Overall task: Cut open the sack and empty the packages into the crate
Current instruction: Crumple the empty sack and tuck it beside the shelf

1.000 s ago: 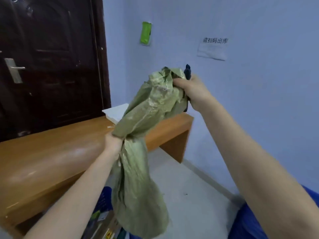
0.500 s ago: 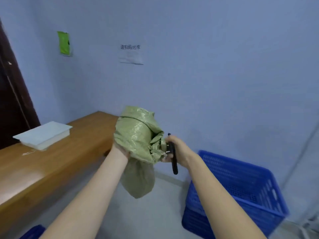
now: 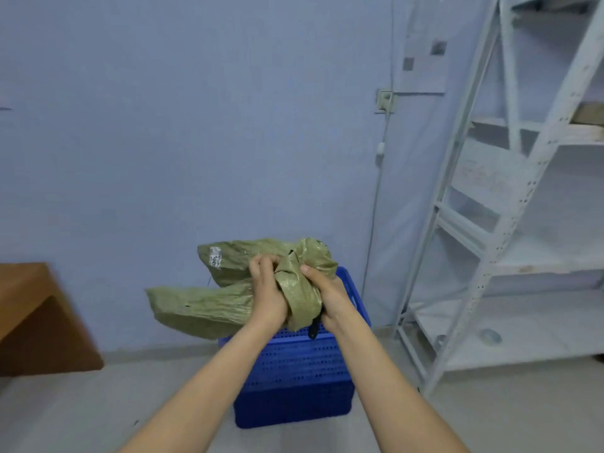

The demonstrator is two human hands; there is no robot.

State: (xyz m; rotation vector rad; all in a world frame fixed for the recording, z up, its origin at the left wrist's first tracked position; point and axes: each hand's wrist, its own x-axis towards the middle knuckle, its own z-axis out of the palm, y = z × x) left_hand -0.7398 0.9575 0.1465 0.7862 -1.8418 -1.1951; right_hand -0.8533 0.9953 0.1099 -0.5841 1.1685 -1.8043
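Observation:
A limp green woven sack (image 3: 209,305) is bunched up in front of me, folded into two flaps that stick out to the left, one with a white label. My left hand (image 3: 266,289) grips the crumpled middle of it. My right hand (image 3: 330,297) also clutches the sack and holds a black cutter (image 3: 314,328), whose tip pokes out below the palm. Both hands hover over a blue perforated plastic crate (image 3: 294,380) standing on the floor against the wall. The crate's inside is hidden by the sack and my arms.
A white metal shelving rack (image 3: 490,223) stands at the right, close to the crate. The end of a wooden bench (image 3: 36,318) is at the left. A cable hangs down the blue wall from a socket (image 3: 385,100). Pale floor lies around the crate.
My view has swung right from the door and bench to the crate and rack. The sack went from hanging stretched between my hands to a crumpled bundle above the crate, hands drawn together.

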